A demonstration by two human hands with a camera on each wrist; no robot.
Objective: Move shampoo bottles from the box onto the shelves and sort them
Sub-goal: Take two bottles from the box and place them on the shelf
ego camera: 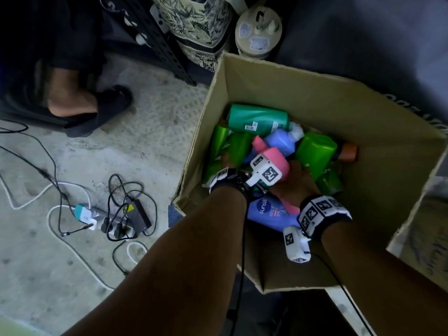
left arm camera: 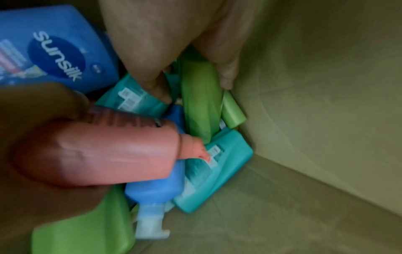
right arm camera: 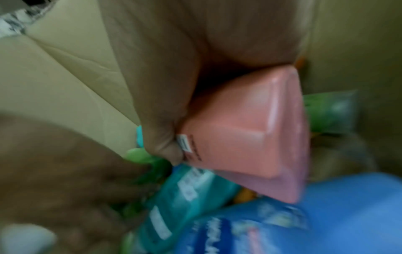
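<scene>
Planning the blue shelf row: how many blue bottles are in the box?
2: a pale-capped blue bottle in the pile's middle, a Sunsilk bottle at its near edge. More may be buried.

"sunsilk" stands in white on a dark blue oval on the blue bottle [ego camera: 271, 214], at six o'clock in the box [ego camera: 315, 93].

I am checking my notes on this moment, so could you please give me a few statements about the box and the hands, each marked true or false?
1. The right hand grips a pink bottle. True.
2. The cardboard box stands on a shelf. False: it stands on the floor.
3. The left hand reaches among the green bottles. True.
4. The blue Sunsilk bottle stands upright. False: it lies on its side.
5. The box holds only green bottles. False: pink, blue and teal ones too.
</scene>
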